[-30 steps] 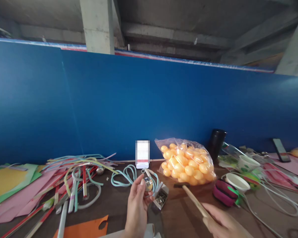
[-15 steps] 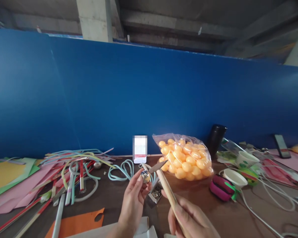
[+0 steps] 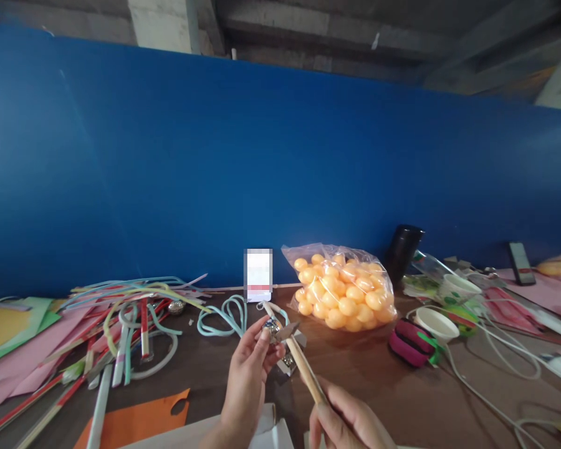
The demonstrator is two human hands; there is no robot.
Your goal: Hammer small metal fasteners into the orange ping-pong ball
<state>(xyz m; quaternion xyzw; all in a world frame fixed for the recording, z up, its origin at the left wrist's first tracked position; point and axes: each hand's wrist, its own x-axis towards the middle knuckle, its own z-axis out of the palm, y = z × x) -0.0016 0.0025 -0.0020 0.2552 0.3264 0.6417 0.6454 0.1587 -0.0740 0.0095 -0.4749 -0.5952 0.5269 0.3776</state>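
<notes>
My left hand (image 3: 250, 368) pinches a small shiny silver metal ball (image 3: 272, 330) between thumb and fingers, held above the table. My right hand (image 3: 343, 415) is closed round the wooden handle of a small hammer (image 3: 303, 365). The hammer's dark metal head touches or nearly touches the ball; I cannot tell which. Behind and below the hammer head sits a small box (image 3: 287, 363) with shiny metal pieces in it, partly covered by the hand and the handle.
A clear bag of orange balls (image 3: 343, 293) lies behind the right hand. A phone (image 3: 258, 274) leans on the blue partition (image 3: 262, 156). Tangled tubes and strips (image 3: 140, 318) and orange paper (image 3: 135, 418) are at left; a purple pouch (image 3: 409, 343) and cups (image 3: 437, 324) stand right.
The hammer head has come down and left, closer over the silver ball. Its handle and my right hand have shifted down and left. The view has shifted slightly.
</notes>
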